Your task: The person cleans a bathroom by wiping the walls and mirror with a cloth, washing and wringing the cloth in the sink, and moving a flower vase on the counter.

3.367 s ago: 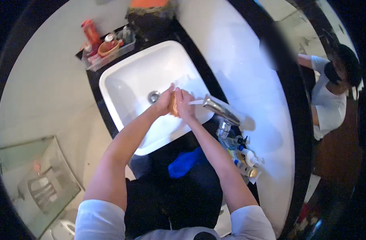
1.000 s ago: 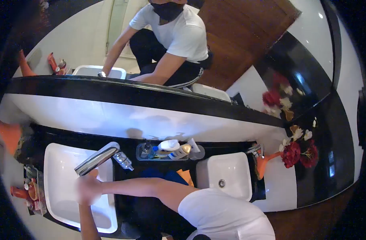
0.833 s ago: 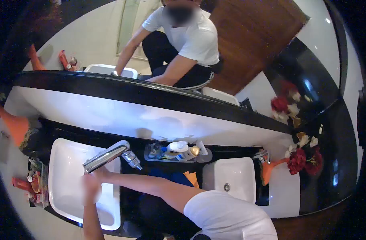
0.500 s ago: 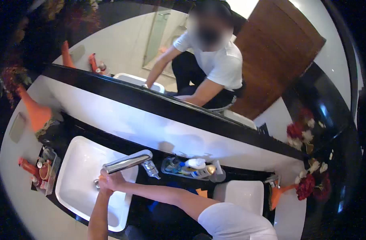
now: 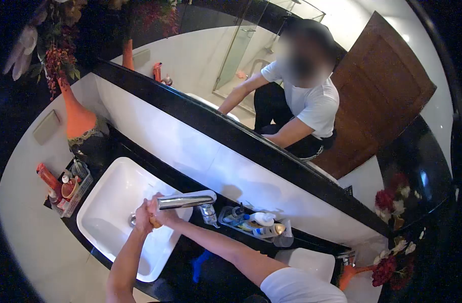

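Note:
Under the chrome faucet (image 5: pixel 183 201), my left hand (image 5: pixel 143 216) and my right hand (image 5: pixel 164 211) are pressed together over the white sink (image 5: pixel 107 197). A small orange piece (image 5: pixel 154 221) shows between them; its kind is too small to tell. Both hands are closed around it, with their fingers partly hidden by each other and by the spout. The metal drain (image 5: pixel 133 220) lies just left of my left hand. Whether water is running, I cannot tell.
A clear tray (image 5: pixel 256 224) of bottles stands right of the faucet, before a second white basin (image 5: pixel 309 262). Left of the sink is a basket (image 5: pixel 79 194) of toiletries and an orange vase (image 5: pixel 79 118). A wide mirror (image 5: pixel 200 65) reflects a person.
The view has shifted, so the sink and counter sit further right in the picture. My hands stay together under the faucet, with a slightly different grip on the orange piece.

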Action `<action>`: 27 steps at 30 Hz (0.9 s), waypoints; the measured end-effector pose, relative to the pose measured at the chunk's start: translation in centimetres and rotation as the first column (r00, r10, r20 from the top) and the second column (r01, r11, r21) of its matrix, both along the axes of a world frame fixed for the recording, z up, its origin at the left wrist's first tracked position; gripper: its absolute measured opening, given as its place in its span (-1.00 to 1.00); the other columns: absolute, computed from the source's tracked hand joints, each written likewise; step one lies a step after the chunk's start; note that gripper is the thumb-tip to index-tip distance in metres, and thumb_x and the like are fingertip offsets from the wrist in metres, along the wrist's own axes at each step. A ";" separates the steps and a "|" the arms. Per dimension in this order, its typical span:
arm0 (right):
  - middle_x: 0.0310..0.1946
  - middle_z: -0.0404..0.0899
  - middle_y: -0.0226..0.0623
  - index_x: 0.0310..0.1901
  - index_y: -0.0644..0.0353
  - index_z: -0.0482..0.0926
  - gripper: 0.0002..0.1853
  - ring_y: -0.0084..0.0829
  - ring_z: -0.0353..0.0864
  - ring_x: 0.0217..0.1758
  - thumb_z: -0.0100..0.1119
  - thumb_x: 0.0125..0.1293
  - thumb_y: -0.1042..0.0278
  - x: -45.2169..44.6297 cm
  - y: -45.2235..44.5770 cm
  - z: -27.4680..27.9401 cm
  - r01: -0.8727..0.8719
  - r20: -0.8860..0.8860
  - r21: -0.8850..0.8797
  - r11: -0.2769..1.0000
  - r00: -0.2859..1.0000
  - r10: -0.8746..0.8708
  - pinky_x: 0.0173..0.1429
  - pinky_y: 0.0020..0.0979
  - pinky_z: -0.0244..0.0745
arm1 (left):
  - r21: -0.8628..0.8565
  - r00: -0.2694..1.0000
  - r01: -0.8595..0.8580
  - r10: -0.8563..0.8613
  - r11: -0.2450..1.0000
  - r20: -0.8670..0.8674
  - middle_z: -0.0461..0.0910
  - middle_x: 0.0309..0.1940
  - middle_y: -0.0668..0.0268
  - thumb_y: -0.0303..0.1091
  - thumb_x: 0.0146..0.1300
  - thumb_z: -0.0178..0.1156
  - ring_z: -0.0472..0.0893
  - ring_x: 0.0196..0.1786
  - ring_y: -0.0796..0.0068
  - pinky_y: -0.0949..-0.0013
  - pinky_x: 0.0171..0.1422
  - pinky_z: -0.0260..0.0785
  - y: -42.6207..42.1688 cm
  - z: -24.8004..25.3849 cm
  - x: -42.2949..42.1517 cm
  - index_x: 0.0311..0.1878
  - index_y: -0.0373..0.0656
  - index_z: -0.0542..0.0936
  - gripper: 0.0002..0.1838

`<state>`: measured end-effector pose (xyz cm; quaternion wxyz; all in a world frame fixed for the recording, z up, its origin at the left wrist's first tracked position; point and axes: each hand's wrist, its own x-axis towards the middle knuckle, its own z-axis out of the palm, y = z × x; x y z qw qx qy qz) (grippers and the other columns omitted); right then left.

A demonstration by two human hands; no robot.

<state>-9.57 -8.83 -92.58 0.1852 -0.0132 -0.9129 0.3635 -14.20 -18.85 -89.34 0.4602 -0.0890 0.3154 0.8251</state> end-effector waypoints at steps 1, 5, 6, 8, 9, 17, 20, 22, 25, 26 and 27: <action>-0.23 0.46 -0.17 -0.35 0.06 0.46 -0.89 -0.19 0.48 -0.17 0.10 0.08 0.28 -0.3 1.1 -1.1 0.019 -0.050 -0.167 0.986 0.998 -0.027 -0.17 -0.26 0.42 | -0.176 0.980 -0.002 -0.033 0.984 -0.196 0.54 -0.37 0.30 -0.17 0.27 -0.02 0.54 -0.36 0.42 0.32 -0.24 0.44 -0.2 -0.3 -0.6 -0.21 -0.18 0.49 -0.73; -0.33 0.49 -0.27 -0.39 0.09 0.48 -0.83 -0.32 0.48 -0.27 0.09 0.17 0.18 -0.4 2.1 -5.1 0.141 0.098 -0.506 0.851 0.990 -0.106 -0.22 -0.32 0.39 | -0.483 0.719 -0.060 -0.298 0.873 -0.628 0.55 -0.45 0.31 -0.14 0.30 -0.01 0.50 -0.45 0.52 0.44 -0.30 0.39 -1.3 -1.0 -1.6 -0.26 -0.23 0.53 -0.68; -0.37 0.49 -0.30 -0.39 0.10 0.48 -0.80 -0.35 0.48 -0.31 0.10 0.18 0.15 -0.4 1.8 -6.2 0.207 0.197 -0.578 0.789 0.974 -0.112 -0.23 -0.32 0.38 | -0.521 0.549 -0.085 -0.397 0.849 -0.736 0.55 -0.48 0.31 -0.13 0.30 0.00 0.50 -0.46 0.53 0.45 -0.33 0.38 -1.6 -1.6 -1.8 -0.29 -0.26 0.55 -0.66; -0.40 0.52 -0.29 -0.34 0.18 0.51 -0.72 -0.36 0.49 -0.37 0.12 0.20 0.09 0.4 0.4 -3.4 0.257 0.273 -0.525 0.811 0.954 -0.125 -0.26 -0.33 0.40 | -0.476 0.604 -0.200 -0.275 0.856 -0.748 0.51 -0.59 0.35 -0.12 0.31 -0.01 0.47 -0.52 0.53 0.44 -0.40 0.34 -1.4 -0.9 -2.1 -0.47 -0.22 0.53 -0.62; -0.40 0.54 -0.25 -0.29 0.24 0.53 -0.66 -0.35 0.51 -0.40 0.13 0.19 0.07 1.0 -0.7 0.5 0.242 0.247 -0.399 0.884 0.957 -0.151 -0.28 -0.33 0.43 | -0.450 0.762 -0.125 -0.204 0.884 -0.614 0.48 -0.61 0.36 -0.14 0.32 -0.06 0.46 -0.51 0.54 0.46 -0.38 0.34 -1.6 -2.0 -2.8 -0.51 -0.17 0.51 -0.62; -0.18 0.42 -0.06 -0.08 0.18 0.34 -0.57 -0.22 0.43 -0.03 -0.22 0.37 -0.07 0.7 0.4 0.6 0.186 0.190 -0.434 0.881 0.975 -0.113 0.07 -0.26 0.34 | 0.021 0.990 0.135 -0.134 0.991 -0.044 0.58 -0.25 0.24 0.08 0.35 -0.29 0.55 -0.24 0.31 0.23 -0.08 0.42 0.5 -3.5 -1.6 -0.07 -0.18 0.49 -0.47; -0.28 0.51 -0.08 -0.14 0.20 0.45 -0.53 -0.35 0.54 -0.16 -0.14 0.34 -0.11 1.0 0.2 2.7 0.411 0.518 -0.542 0.733 0.850 -0.094 -0.09 -0.37 0.44 | 0.098 0.951 0.264 -0.242 0.959 -0.192 0.50 -0.44 0.28 0.16 0.34 -0.27 0.51 -0.34 0.38 0.34 -0.15 0.43 -0.3 -3.0 -1.7 -0.24 -0.14 0.49 -0.45; -0.32 0.52 -0.08 -0.20 0.21 0.43 -0.58 -0.25 0.55 -0.19 -0.12 0.34 -0.05 2.4 -2.1 7.2 0.003 0.378 -0.072 0.997 0.926 0.025 -0.15 -0.28 0.43 | 0.315 0.955 0.265 -0.204 0.911 -0.215 0.52 -0.40 0.26 0.18 0.34 -0.31 0.53 -0.33 0.39 0.36 -0.17 0.45 -0.7 -6.3 -1.9 -0.23 -0.15 0.49 -0.42; -0.34 0.50 -0.12 -0.21 0.18 0.40 -0.66 -0.19 0.54 -0.26 -0.08 0.33 0.02 0.9 -0.8 4.0 0.013 0.166 0.074 0.997 0.986 -0.026 -0.20 -0.23 0.42 | -0.078 0.996 0.063 -0.068 0.995 -0.056 0.56 -0.36 0.24 0.23 0.32 -0.33 0.56 -0.32 0.40 0.40 -0.24 0.47 0.5 -1.0 0.2 -0.21 -0.15 0.49 -0.38; -0.30 0.46 -0.08 -0.15 0.15 0.39 -0.69 -0.19 0.50 -0.21 -0.06 0.32 0.06 0.7 -0.4 6.0 0.135 0.297 -0.254 0.958 0.953 -0.055 -0.14 -0.23 0.41 | -0.085 0.997 0.060 -0.064 0.995 -0.047 0.56 -0.36 0.24 0.23 0.32 -0.33 0.56 -0.32 0.40 0.40 -0.24 0.47 0.1 -2.0 -0.4 -0.21 -0.15 0.49 -0.38; -0.24 0.45 -0.09 -0.12 0.17 0.40 -0.63 -0.23 0.48 -0.14 -0.06 0.31 0.00 0.2 2.0 2.9 0.035 0.266 -0.259 0.965 0.963 0.036 -0.06 -0.26 0.39 | 0.042 0.968 0.234 -0.228 0.971 -0.107 0.57 -0.32 0.24 0.25 0.30 -0.30 0.57 -0.30 0.40 0.39 -0.21 0.47 -0.4 -3.6 -1.3 -0.14 -0.16 0.49 -0.37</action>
